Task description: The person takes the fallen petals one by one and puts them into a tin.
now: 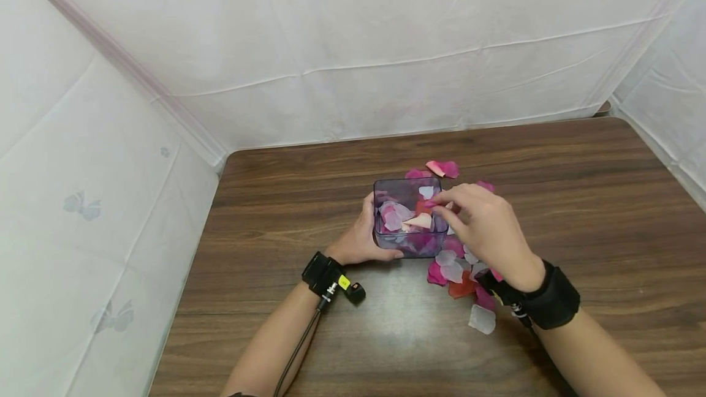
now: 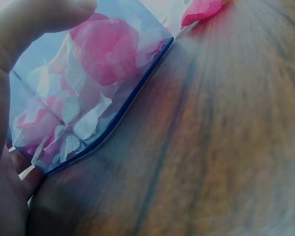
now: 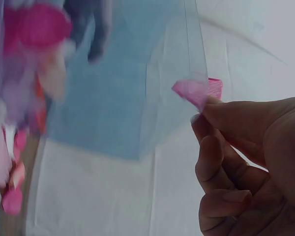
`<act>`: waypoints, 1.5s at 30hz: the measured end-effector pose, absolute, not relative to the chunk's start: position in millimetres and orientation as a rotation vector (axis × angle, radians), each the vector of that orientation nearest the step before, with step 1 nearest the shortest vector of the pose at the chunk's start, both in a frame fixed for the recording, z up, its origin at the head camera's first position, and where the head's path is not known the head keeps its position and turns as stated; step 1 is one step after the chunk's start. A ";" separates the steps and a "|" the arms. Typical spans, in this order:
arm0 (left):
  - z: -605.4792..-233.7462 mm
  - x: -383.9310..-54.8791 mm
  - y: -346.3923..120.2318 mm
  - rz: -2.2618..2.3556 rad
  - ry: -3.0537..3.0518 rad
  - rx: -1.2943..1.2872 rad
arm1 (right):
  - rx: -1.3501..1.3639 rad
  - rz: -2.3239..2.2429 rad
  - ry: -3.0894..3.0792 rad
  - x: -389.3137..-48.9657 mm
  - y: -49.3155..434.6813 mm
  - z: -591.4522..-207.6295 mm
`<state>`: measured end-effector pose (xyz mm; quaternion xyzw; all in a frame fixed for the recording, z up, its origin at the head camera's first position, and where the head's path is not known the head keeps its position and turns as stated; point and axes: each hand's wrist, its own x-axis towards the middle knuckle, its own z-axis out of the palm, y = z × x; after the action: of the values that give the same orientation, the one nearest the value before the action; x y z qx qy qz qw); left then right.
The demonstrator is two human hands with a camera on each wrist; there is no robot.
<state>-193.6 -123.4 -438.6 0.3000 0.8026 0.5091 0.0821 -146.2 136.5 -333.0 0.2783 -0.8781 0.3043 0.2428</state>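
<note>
A clear purple-tinted box [image 1: 394, 245] with an open top stands on the table, partly filled with pink, white, cream and red petals [image 1: 393, 218]. My left hand [image 1: 364, 234] grips it around its left side, thumb along the near wall. In the left wrist view, petals [image 2: 109, 51] press against the box's see-through wall. Over the box's right rim, my right hand [image 1: 485, 222] pinches a pink petal [image 3: 191, 92] between thumb and index finger. Loose petals [image 1: 452, 271] lie scattered right of the box, partly under the right hand and wrist.
More pink petals [image 1: 444, 168] lie behind the box. The brown wooden table [image 1: 265, 213] ends at a white sheet [image 1: 353, 78] hung along the back and sides. Black wrist straps with cameras and cables sit on both arms.
</note>
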 end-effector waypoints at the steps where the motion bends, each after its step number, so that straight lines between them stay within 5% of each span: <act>1: -439.5 -194.4 -123.8 1.525 2.396 0.905 | 0.790 0.830 -2.394 -145.5 133.8 -334.1; 17: -405.2 -182.5 -118.7 1.549 2.366 0.934 | 0.869 0.829 -2.392 -146.3 127.7 -339.5; 21: -423.8 -191.5 -120.8 1.547 2.387 0.942 | 0.843 0.829 -2.374 -148.8 133.0 -336.1; 45: -439.5 -194.7 -124.5 1.542 2.382 0.904 | 0.258 0.747 -2.943 -225.5 234.1 -388.2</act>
<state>-194.7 -124.5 -439.5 0.3025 0.7971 0.5162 0.0816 -225.5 234.1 -388.2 0.0846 -0.9647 0.2450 0.0469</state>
